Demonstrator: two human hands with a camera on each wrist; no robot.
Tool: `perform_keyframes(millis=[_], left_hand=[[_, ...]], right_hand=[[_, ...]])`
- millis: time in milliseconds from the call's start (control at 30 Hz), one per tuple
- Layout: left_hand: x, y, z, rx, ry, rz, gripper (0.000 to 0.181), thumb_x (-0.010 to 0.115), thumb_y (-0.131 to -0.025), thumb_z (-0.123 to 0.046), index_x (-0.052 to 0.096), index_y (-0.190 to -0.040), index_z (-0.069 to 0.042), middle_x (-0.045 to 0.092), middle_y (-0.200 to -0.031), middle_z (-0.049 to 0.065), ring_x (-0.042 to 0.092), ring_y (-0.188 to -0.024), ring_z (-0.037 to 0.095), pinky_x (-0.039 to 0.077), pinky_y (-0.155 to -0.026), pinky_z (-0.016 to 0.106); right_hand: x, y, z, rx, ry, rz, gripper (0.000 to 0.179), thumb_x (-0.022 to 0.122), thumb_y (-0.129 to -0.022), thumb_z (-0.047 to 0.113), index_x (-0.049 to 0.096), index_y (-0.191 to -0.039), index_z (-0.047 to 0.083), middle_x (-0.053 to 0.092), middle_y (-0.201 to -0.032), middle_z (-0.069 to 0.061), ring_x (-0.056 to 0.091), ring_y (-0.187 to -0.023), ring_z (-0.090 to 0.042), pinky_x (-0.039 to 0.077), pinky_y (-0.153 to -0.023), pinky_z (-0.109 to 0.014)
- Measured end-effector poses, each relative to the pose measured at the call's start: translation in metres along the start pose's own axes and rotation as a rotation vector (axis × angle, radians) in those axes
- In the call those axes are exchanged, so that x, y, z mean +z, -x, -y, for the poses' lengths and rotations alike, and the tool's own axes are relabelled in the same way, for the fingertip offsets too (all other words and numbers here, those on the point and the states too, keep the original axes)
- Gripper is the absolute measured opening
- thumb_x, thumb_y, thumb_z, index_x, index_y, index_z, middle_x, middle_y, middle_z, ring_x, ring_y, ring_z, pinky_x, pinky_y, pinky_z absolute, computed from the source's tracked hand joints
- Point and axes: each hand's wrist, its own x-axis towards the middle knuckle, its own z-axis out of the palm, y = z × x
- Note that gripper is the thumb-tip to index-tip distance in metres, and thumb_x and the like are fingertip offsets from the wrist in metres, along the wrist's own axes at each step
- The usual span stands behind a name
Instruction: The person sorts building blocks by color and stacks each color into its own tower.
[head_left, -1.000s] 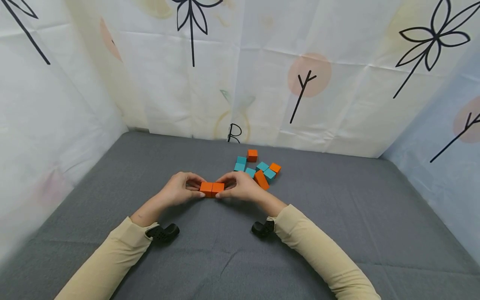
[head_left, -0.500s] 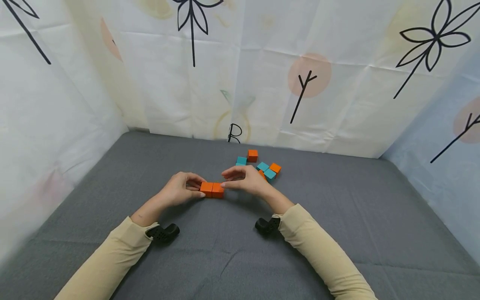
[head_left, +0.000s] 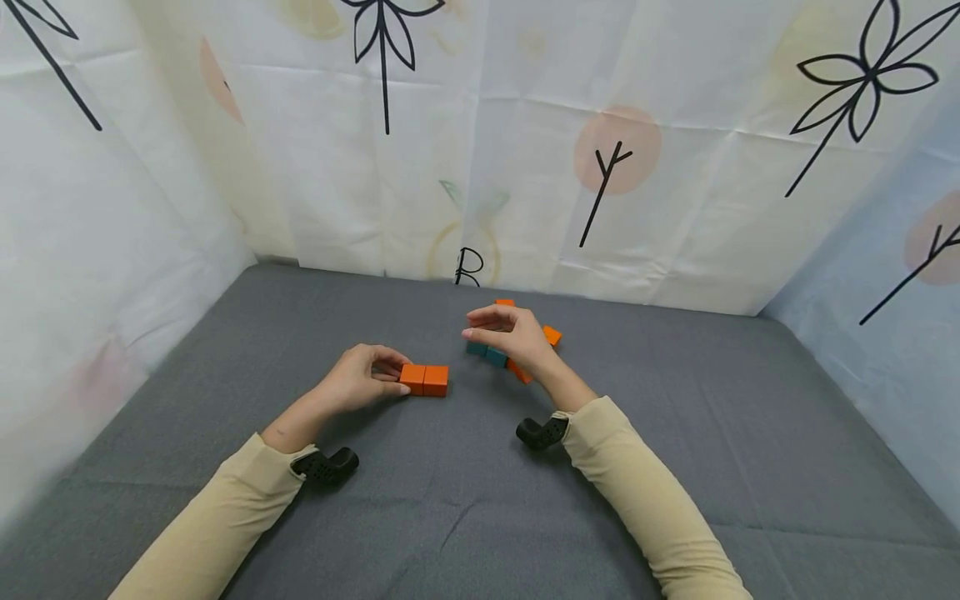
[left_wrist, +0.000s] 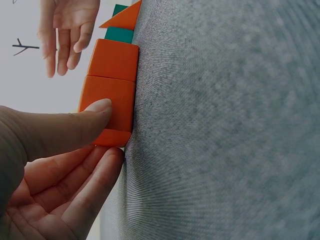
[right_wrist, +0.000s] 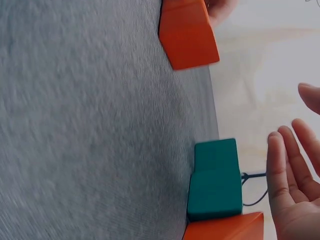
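Note:
Two orange cubes stand side by side on the grey cloth, faces together: a left orange cube [head_left: 412,378] and a right orange cube [head_left: 437,381]. My left hand [head_left: 358,379] pinches the left cube, thumb on its near face and fingers behind, as the left wrist view shows. My right hand [head_left: 513,337] is over the group of blocks behind, fingers spread from the thumb and nothing between them. Under it show a teal cube [head_left: 497,357] and part of an orange block [head_left: 519,372]; the hand hides other blocks in the head view.
Beyond the right hand lie another orange block [head_left: 552,335] and an orange cube [head_left: 505,302], partly covered. Grey cloth [head_left: 675,433] spreads over the table. A patterned white curtain [head_left: 525,167] rises along the back and sides.
My right hand has let go of the right orange cube and moved back and to the right, over the teal and orange blocks. The left hand keeps its grip in place.

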Motion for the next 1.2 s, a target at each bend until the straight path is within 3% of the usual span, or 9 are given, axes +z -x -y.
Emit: perform_keyframes(millis=[400, 567, 833, 1200], left_hand=[[-0.001, 0.000, 0.002, 0.009, 0.007, 0.007, 0.036, 0.073, -0.083, -0.003, 0.063, -0.116, 0.007, 0.065, -0.109, 0.023, 0.065, -0.100, 0.033, 0.056, -0.085, 0.037], [-0.001, 0.000, 0.002, 0.003, 0.014, 0.007, 0.036, 0.072, -0.083, -0.003, 0.063, -0.116, 0.008, 0.065, -0.110, 0.023, 0.065, -0.101, 0.033, 0.056, -0.086, 0.036], [0.000, 0.000, 0.002, 0.000, 0.029, 0.011, 0.036, 0.072, -0.083, -0.003, 0.063, -0.116, 0.007, 0.065, -0.111, 0.023, 0.065, -0.102, 0.033, 0.056, -0.087, 0.036], [-0.001, 0.000, 0.002, -0.007, 0.023, 0.011, 0.036, 0.073, -0.083, -0.004, 0.063, -0.117, 0.006, 0.065, -0.111, 0.022, 0.065, -0.102, 0.032, 0.056, -0.087, 0.036]], right_hand=[[-0.011, -0.017, -0.012, 0.025, -0.031, -0.215, 0.034, 0.072, -0.086, 0.019, 0.067, -0.115, 0.001, 0.066, -0.114, -0.014, 0.061, -0.106, -0.026, 0.052, -0.090, -0.038], [-0.017, -0.023, -0.017, 0.049, -0.044, -0.253, 0.035, 0.073, -0.086, 0.018, 0.066, -0.115, 0.000, 0.064, -0.116, -0.017, 0.062, -0.106, -0.031, 0.052, -0.094, -0.042], [-0.026, -0.031, -0.022, 0.132, 0.146, -0.206, 0.049, 0.071, -0.087, 0.025, 0.058, -0.131, 0.008, 0.050, -0.140, -0.012, 0.046, -0.128, -0.032, 0.044, -0.102, -0.047], [-0.032, -0.040, -0.025, 0.229, 0.232, -0.122, 0.063, 0.071, -0.087, 0.026, 0.045, -0.144, 0.015, 0.039, -0.150, -0.011, 0.037, -0.138, -0.029, 0.037, -0.109, -0.047]])
